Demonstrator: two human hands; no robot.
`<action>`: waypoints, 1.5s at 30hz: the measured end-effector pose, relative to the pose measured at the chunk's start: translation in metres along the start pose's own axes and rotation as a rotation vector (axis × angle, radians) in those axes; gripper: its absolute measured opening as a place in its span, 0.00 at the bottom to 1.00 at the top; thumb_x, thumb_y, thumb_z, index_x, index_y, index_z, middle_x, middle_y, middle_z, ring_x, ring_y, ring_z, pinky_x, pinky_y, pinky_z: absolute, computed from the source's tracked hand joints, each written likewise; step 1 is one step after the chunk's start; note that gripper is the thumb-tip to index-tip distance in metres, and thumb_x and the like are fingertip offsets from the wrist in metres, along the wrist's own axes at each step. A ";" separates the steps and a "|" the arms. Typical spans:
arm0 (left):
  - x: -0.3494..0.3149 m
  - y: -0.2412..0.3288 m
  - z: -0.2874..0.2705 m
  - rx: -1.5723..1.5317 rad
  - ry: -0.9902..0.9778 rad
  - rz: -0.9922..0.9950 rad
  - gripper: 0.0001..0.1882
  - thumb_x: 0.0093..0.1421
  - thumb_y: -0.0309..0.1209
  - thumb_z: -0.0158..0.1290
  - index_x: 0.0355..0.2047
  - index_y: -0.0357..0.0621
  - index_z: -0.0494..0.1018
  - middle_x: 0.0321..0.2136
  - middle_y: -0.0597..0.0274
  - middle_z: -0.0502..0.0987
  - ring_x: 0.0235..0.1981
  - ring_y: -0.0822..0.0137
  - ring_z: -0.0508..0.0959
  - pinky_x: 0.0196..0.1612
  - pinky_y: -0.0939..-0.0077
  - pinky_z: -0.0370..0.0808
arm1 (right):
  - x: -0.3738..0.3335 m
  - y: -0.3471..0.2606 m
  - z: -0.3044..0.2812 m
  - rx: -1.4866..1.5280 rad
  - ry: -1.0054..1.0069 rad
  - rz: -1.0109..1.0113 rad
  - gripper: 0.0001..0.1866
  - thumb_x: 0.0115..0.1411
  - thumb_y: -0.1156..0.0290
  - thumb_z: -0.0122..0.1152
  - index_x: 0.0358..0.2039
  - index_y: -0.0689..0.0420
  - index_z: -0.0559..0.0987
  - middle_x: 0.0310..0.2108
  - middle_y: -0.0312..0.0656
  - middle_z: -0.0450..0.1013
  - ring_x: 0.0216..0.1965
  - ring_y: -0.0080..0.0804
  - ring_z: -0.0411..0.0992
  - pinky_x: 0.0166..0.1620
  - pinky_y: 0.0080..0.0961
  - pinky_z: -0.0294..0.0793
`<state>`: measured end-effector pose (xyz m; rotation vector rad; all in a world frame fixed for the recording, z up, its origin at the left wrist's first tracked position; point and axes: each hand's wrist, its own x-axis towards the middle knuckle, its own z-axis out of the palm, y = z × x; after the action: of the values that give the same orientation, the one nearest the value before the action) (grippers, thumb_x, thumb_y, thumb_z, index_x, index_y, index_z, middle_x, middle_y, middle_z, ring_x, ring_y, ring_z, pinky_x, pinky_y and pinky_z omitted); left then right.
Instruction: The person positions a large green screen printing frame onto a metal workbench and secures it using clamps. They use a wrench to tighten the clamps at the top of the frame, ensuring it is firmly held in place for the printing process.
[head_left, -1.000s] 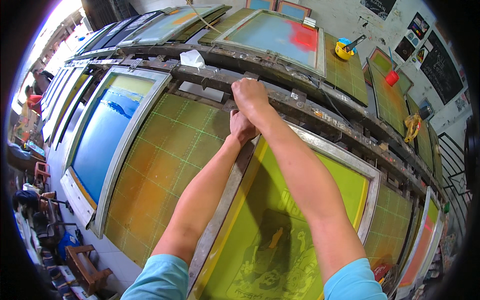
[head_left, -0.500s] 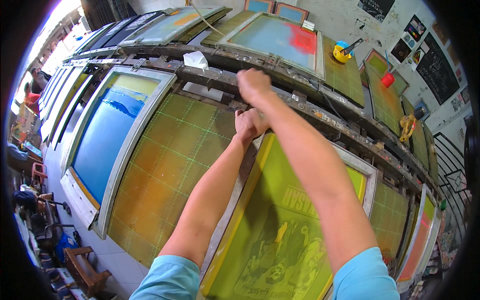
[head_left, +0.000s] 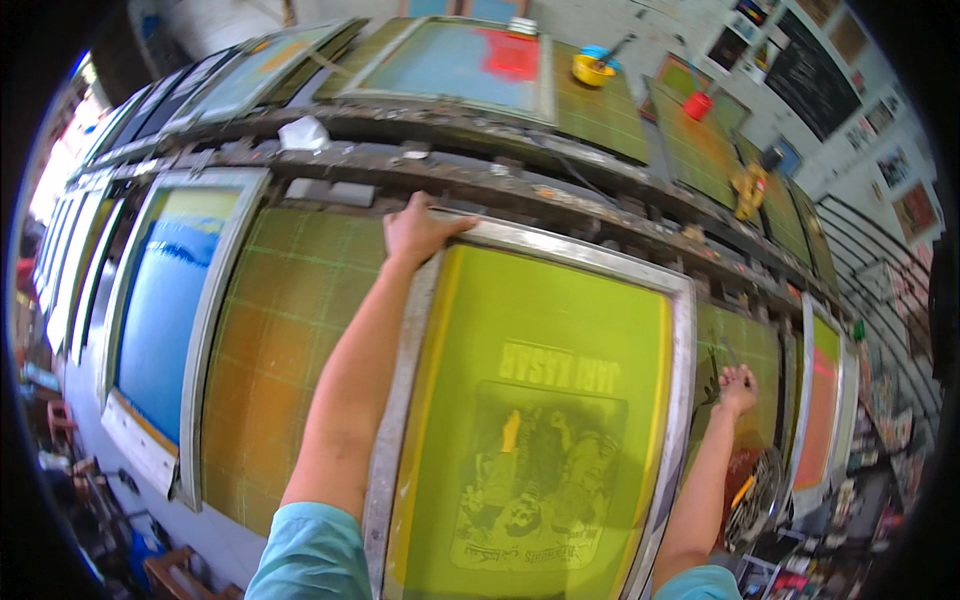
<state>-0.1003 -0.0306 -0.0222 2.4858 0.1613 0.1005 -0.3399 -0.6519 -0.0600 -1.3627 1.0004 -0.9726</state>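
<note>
The left hand [head_left: 413,236] grips the silver-metal-framed, yellow-green rectangular screen's [head_left: 545,420] corner; steady pressure should prevent shifting. The right hand [head_left: 738,390] curls; contents cannot be told.

The left hand [head_left: 418,236] rests on the upper left corner of a metal-framed green screen [head_left: 560,310]. The right hand [head_left: 738,391], partly curled, is over the neighbouring gridded board [head_left: 757,345].

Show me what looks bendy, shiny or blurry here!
In the head view, the long dark beam bows through the fisheye lens; the green screen's metal frame glints along its top; the gridded board left of it looks blurry.
</note>
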 end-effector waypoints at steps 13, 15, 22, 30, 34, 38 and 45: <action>-0.109 -0.031 -0.029 -0.197 0.147 0.310 0.30 0.63 0.43 0.62 0.60 0.38 0.72 0.58 0.45 0.75 0.60 0.49 0.73 0.66 0.61 0.65 | -0.135 -0.131 -0.062 -1.411 -0.413 -0.147 0.47 0.65 0.30 0.41 0.55 0.68 0.75 0.43 0.65 0.78 0.48 0.62 0.78 0.53 0.51 0.75; -0.203 -0.037 -0.051 -0.433 0.133 0.050 0.23 0.65 0.33 0.60 0.57 0.35 0.74 0.56 0.47 0.77 0.55 0.60 0.77 0.54 0.67 0.77 | -0.186 -0.139 -0.095 -1.252 -0.484 -0.240 0.38 0.65 0.38 0.52 0.54 0.65 0.77 0.43 0.65 0.78 0.45 0.60 0.79 0.48 0.50 0.77; -0.404 -0.112 -0.088 -0.266 -0.022 -0.165 0.28 0.64 0.38 0.62 0.53 0.21 0.74 0.45 0.38 0.82 0.45 0.59 0.82 0.51 0.68 0.76 | -0.317 -0.103 -0.237 -1.141 -0.402 -0.465 0.21 0.59 0.61 0.68 0.48 0.61 0.81 0.43 0.50 0.74 0.47 0.48 0.74 0.47 0.46 0.75; -0.381 -0.112 -0.101 -0.109 -0.075 -0.090 0.30 0.58 0.41 0.66 0.50 0.23 0.77 0.44 0.33 0.81 0.45 0.51 0.83 0.53 0.64 0.77 | -0.309 -0.064 -0.257 -1.068 -0.497 -0.379 0.18 0.59 0.65 0.69 0.49 0.55 0.83 0.47 0.47 0.72 0.50 0.49 0.72 0.53 0.42 0.73; -0.413 -0.072 -0.112 -0.187 0.046 -0.024 0.24 0.61 0.37 0.64 0.50 0.28 0.79 0.40 0.40 0.84 0.40 0.58 0.84 0.46 0.68 0.79 | -0.292 -0.103 -0.277 -0.912 -0.645 -0.271 0.18 0.61 0.61 0.67 0.50 0.54 0.83 0.49 0.50 0.73 0.52 0.48 0.73 0.54 0.39 0.73; -0.457 -0.044 -0.111 -0.321 0.214 0.019 0.19 0.65 0.33 0.60 0.52 0.31 0.79 0.41 0.49 0.84 0.40 0.63 0.84 0.45 0.71 0.80 | -0.278 -0.119 -0.327 -0.727 -0.483 -0.201 0.17 0.62 0.60 0.66 0.48 0.56 0.84 0.46 0.50 0.77 0.42 0.45 0.77 0.48 0.35 0.76; -0.540 0.134 -0.028 -0.351 0.125 0.197 0.13 0.66 0.28 0.58 0.49 0.35 0.81 0.48 0.52 0.82 0.47 0.65 0.82 0.47 0.72 0.79 | -0.178 -0.119 -0.448 -0.703 -0.129 -0.391 0.13 0.62 0.65 0.66 0.44 0.57 0.84 0.39 0.45 0.78 0.29 0.37 0.74 0.37 0.34 0.74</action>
<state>-0.6255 -0.1955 0.0641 2.1385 -0.0480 0.3378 -0.8168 -0.6144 0.0720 -2.2403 1.0416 -0.8223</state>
